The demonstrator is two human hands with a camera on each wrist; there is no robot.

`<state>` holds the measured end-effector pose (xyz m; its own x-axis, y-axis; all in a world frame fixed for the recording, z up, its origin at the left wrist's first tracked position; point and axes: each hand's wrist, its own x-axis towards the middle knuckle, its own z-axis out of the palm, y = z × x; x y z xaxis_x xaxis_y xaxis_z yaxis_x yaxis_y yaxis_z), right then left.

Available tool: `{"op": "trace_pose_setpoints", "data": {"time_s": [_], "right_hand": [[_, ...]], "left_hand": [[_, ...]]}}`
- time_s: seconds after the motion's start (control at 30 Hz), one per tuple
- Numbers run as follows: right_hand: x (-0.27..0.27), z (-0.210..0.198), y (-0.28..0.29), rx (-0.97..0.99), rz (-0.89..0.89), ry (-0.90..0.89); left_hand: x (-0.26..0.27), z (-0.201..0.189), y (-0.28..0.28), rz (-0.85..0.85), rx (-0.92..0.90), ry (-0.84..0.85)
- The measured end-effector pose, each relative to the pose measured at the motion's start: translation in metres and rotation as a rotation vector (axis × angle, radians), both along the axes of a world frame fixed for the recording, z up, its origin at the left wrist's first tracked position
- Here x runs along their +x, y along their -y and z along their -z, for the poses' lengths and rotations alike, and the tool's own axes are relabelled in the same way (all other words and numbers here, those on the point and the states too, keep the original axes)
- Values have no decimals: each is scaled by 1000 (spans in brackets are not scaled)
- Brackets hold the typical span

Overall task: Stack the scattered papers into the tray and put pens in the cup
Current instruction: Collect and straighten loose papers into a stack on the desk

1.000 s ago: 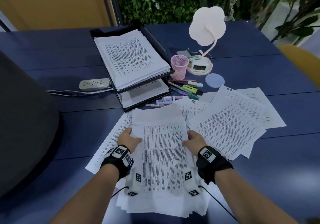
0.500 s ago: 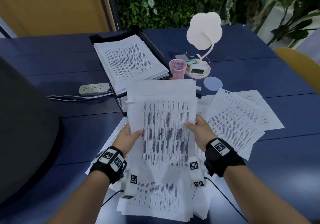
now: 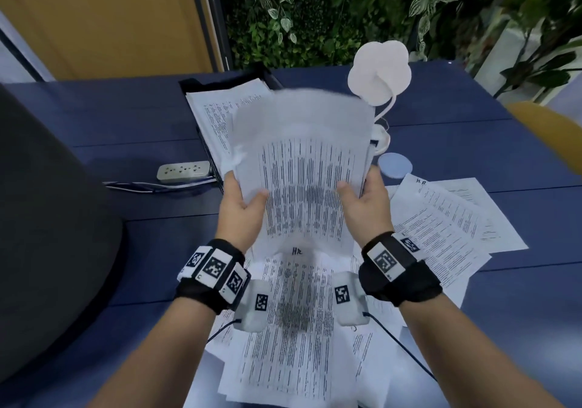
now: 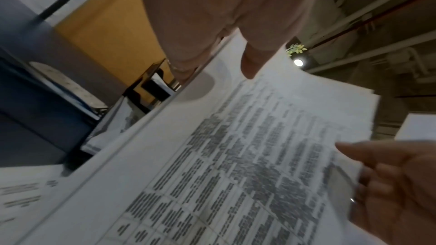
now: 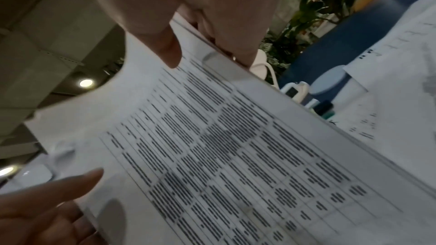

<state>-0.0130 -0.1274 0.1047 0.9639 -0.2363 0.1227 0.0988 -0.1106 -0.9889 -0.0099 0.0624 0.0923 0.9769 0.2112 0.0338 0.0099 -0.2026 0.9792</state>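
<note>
- The fingers of both hands are clamped on a sheaf of papers: the left hand pinches its left edge, thumb on the printed face and fingers behind, and the right hand grips the right edge the same way.
- The sheaf is held up in the air, tilted away from the person, its top edge blurred.
- Below the wrists, more printed sheets lie loose on the blue table; the topmost shows a handwritten mark at its head.
- To the right, further sheets lie fanned over each other.
- Beyond those lies a pale blue disc.
- Behind the raised sheaf on the left, the black tray already holds a pile of papers.
- A power strip sits just left of the tray.
- A white flower-shaped lamp stands to the right of the tray.
- The sheaf hides the cup and pens from the head view.
</note>
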Motion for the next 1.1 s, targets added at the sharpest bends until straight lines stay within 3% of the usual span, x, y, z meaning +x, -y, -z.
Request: {"op": "trace_pose_setpoints", "data": {"time_s": [0.13, 0.27, 0.37, 0.47, 0.57, 0.67, 0.8, 0.97, 1.03, 1.1], "right_hand": [[3, 12, 9, 29, 53, -88], [5, 17, 12, 41, -64, -194], [4, 18, 10, 31, -99, -220], [4, 25, 13, 17, -58, -249], [8, 57, 25, -127, -85, -396], [8, 101, 35, -317, -212, -668], [-3, 110, 30, -447, -256, -781], [-10, 102, 26, -228, -112, -613], [-9, 103, 29, -124, -100, -645], [-8, 110, 33, -148, -135, -688]], "left_hand": [[5, 8, -12, -17, -114, -6], [6, 14, -12, 63, -241, -126], [8, 18, -5, 102, -242, -152], [13, 22, -2, -6, -210, -116], [15, 33, -5, -1, -134, -199], [12, 48, -7, 38, -33, -305], [6, 61, -1, 39, -50, -337], [4, 60, -2, 46, -133, -316], [3, 60, -6, 67, -127, -340], [2, 68, -10, 66, -78, -380]]}}
